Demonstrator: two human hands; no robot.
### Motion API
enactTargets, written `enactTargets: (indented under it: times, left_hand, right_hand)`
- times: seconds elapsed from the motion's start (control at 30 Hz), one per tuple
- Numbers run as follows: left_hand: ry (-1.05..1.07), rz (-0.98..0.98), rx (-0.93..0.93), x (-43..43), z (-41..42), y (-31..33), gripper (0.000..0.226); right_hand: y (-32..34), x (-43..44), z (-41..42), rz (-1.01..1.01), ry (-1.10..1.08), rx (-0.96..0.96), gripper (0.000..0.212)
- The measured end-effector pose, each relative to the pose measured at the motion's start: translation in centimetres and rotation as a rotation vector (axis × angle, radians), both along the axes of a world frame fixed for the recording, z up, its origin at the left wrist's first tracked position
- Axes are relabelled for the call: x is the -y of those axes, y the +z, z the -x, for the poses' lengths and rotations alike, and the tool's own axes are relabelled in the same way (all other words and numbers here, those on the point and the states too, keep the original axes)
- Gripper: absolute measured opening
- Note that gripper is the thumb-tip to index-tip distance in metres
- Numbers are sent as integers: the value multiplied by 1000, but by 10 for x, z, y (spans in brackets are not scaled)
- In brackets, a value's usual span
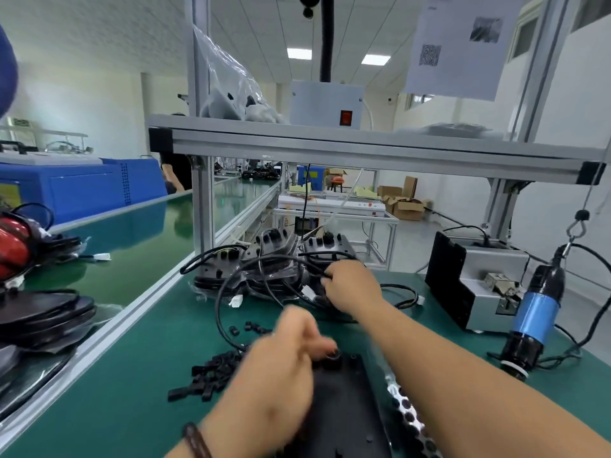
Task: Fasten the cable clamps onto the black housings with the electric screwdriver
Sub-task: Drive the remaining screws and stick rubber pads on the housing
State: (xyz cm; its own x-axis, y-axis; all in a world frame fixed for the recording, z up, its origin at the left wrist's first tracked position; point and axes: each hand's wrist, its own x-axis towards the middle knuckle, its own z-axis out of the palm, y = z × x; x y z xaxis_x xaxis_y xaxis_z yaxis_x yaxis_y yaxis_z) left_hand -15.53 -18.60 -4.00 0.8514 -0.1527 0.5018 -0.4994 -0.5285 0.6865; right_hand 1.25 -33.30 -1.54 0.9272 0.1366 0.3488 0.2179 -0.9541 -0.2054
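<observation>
A black housing lies flat on the green mat close to me. My left hand is blurred, its fingers curled at the housing's far end; what they hold is unclear. My right hand reaches to the stack of black housings at the back and grips a black cable there. A heap of small black cable clamps sits left of my left hand. The blue and black electric screwdriver hangs from a hook at the right, untouched.
A grey screw feeder box stands at the right, behind the screwdriver. A perforated metal strip lies right of the near housing. An aluminium frame shelf spans overhead. Black discs and a red object lie on the conveyor at left.
</observation>
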Motion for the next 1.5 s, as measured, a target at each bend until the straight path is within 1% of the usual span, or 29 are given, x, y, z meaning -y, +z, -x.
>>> enactTargets:
  times: [0.07, 0.13, 0.2, 0.27, 0.33, 0.4, 0.43, 0.47, 0.53, 0.57, 0.6, 0.63, 0.67, 0.7, 0.77, 0.83, 0.87, 0.9, 0.93, 1.0, 1.03, 1.07, 1.1, 1.13, 1.2, 1.27, 1.33, 1.37, 1.5]
  left_hand:
    - [123, 209, 116, -23, -11, 23, 55]
    - [225, 342, 281, -49, -18, 52, 56]
    - [275, 438, 369, -69, -26, 78, 47]
    - [235, 519, 362, -79, -35, 98, 41]
    - [188, 475, 305, -81, -42, 116, 39]
    - [103, 291, 261, -77, -43, 133, 37]
    - [50, 110, 263, -72, -40, 139, 39]
    - [18, -156, 293, -65, -37, 145, 45]
    - [-33, -699, 349, -44, -33, 150, 70]
    - [-55, -886, 336, -31, -29, 150, 75]
    - [-88, -986, 271, -21, -26, 148, 71]
    - [-148, -995, 153, -14, -23, 144, 56]
    - [-217, -937, 4, -10, -20, 137, 35]
    - [-259, -831, -106, -8, -17, 128, 21]
    - [-262, -594, -241, -9, -16, 104, 23]
    - [-236, -270, -405, -7, -11, 76, 20]
    - [-212, -93, -482, -5, -8, 62, 19]
    - [-181, 84, -545, -1, -5, 49, 18]
    - [-142, 241, -585, 3, -3, 38, 18]
    - [-48, 495, -618, 9, -1, 23, 17]
    - [-3, 572, -617, 12, -1, 19, 16]
    - [52, 591, -597, 12, -1, 15, 19]
    - [119, 551, -555, 11, -2, 9, 25]
    - [187, 471, -496, 9, -2, 2, 30]
    - [245, 316, -391, 5, 0, -9, 37]
    - [276, 239, -350, 0, 7, -14, 36]
    - [301, 287, -379, -5, 14, -17, 32]
    - [298, 332, -419, -6, 17, -19, 28]
    - [272, 494, -624, -9, 23, -23, 28]
  right_hand:
    - [17, 3, 13, -160, 50, 69, 22]
    - [34, 7, 30, -314, 117, 163, 24]
    - [46, 8, 51, -414, 210, 240, 29]
    - [54, 10, 73, -646, 358, 218, 27]
    - [58, 15, 95, -916, 565, 152, 26]
    - [60, 22, 114, -1009, 742, 98, 17]
    - [59, 26, 122, -1008, 807, 64, 13]
    - [59, 29, 129, -996, 861, 21, 11]
    - [55, 35, 140, -972, 951, -72, 9]
    - [52, 39, 144, -981, 980, -114, 8]
    - [49, 42, 148, -1004, 998, -148, 7]
    - [46, 46, 150, -1035, 1008, -184, 7]
    - [43, 50, 152, -1071, 1007, -223, 8]
    - [39, 55, 153, -1110, 991, -266, 10]
    - [28, 64, 154, -1216, 918, -400, 21]
    - [17, 71, 155, -1349, 849, -597, 34]
    - [13, 72, 156, -1375, 818, -669, 38]
    - [10, 73, 157, -1344, 773, -692, 38]
    - [7, 72, 157, -1241, 708, -665, 36]
    - [0, 66, 157, -946, 538, -514, 43]
    - [-5, 63, 156, -848, 451, -431, 43]
    - [-9, 59, 156, -801, 368, -366, 41]
    - [-14, 57, 156, -776, 296, -322, 38]
    - [-18, 55, 155, -757, 238, -293, 34]
    - [-26, 51, 154, -697, 168, -249, 29]
    - [-30, 46, 155, -604, 144, -203, 26]
    - [-30, 44, 157, -513, 138, -206, 28]
    - [-30, 44, 159, -474, 129, -228, 30]
    - [-25, 50, 171, -339, 106, -347, 38]
